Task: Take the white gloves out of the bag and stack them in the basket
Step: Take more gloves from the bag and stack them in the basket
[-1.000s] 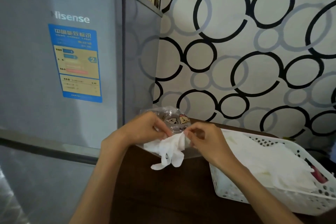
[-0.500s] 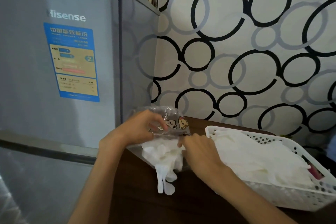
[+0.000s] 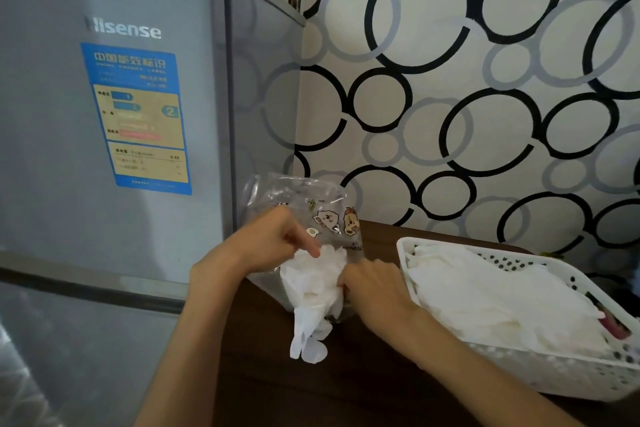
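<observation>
Gloves [image 3: 313, 282]: my left hand [image 3: 273, 239] pinches bag [image 3: 304, 204] steady, right hand [image 3: 372, 282] pinches wad for basket [image 3: 403, 253].

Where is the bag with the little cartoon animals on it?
In the head view, the bag sits at the table's back left corner, beside the fridge and left of the basket, behind both hands.
</observation>
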`<state>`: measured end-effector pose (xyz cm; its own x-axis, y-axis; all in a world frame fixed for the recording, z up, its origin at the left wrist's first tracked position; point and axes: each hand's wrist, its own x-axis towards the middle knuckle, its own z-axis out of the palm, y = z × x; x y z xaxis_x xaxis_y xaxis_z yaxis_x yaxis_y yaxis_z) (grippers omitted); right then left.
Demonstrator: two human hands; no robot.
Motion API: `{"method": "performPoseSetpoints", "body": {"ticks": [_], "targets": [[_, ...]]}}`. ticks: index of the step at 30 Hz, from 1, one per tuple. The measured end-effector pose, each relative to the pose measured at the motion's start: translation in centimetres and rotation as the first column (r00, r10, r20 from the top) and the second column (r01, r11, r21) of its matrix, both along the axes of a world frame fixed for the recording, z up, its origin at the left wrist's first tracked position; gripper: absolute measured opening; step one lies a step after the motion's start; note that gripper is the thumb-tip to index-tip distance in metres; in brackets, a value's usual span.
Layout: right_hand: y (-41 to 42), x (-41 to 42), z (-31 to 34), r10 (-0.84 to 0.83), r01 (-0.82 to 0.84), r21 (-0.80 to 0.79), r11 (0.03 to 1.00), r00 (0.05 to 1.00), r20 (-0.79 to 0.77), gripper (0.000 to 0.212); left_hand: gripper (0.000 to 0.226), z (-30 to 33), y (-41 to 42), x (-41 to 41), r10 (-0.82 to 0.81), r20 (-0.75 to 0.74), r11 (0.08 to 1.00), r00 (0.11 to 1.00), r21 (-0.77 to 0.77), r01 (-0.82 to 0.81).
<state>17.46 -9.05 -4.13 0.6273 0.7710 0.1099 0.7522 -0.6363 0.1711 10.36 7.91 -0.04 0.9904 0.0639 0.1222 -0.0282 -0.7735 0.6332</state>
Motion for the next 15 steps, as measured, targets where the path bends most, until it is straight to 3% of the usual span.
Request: {"method": "performPoseSetpoints", "body": {"ticks": [2, 6, 9, 11, 15], "targets": [[-0.4, 0.0, 0.8, 0.023, -0.01, 0.149, 0.989, 0.996, -0.081, 0.027, 0.044, 0.0, 0.2, -0.1, 0.009, 0.017, 0.999, 1.0, 0.031, -0.009], [-2.0, -0.3, 2.7, 0.117, 0.012, 0.438, 0.899, 0.957, -0.265, 0.004, 0.035, 0.1, 0.1, -0.2, 0.013, 0.031, 0.995, 0.999, 0.094, -0.016], [-2.5, -0.4, 3.1, 0.22, 0.109, 0.638, 0.762, 0.883, -0.414, 0.017, 0.034, 0.1, -0.6, 0.0, 0.008, -0.015, 0.997, 1.0, 0.076, -0.007], [-2.4, -0.6, 3.1, 0.285, 0.129, 0.71, 0.693, 0.855, -0.434, 0.018, 0.04, -0.2, -0.8, 0.3, -0.001, -0.054, 0.995, 0.999, 0.095, 0.006], [-2.5, -0.7, 3.0, 0.288, 0.06, 0.713, 0.698, 0.889, -0.356, 0.03, 0.052, -0.3, -1.1, 0.3, 0.015, -0.107, 0.988, 0.994, 0.152, 0.001]]}}
